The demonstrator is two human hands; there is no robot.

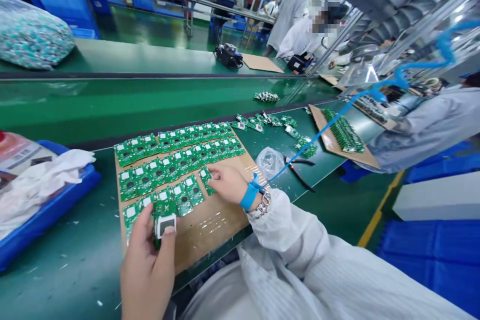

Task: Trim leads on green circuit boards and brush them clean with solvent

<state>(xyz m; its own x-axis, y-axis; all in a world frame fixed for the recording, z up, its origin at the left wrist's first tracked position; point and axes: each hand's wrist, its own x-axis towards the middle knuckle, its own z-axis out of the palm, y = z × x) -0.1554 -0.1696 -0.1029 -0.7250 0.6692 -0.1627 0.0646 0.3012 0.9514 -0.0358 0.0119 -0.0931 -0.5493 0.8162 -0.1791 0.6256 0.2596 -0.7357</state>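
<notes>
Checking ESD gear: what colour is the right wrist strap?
The wrist strap is bright blue, best seen in the head view.

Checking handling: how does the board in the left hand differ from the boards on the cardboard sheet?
The board in the left hand is pinched, tilted up; the boards on the cardboard sheet lie flat. It is alone; they sit in rows. Both are green circuit boards with a white square.

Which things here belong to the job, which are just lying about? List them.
Job: left hand holding a circuit board; right hand touching another board; cardboard sheet of boards.
Lying about: side cutters, plastic bag, blue tray, white cloth.
</notes>
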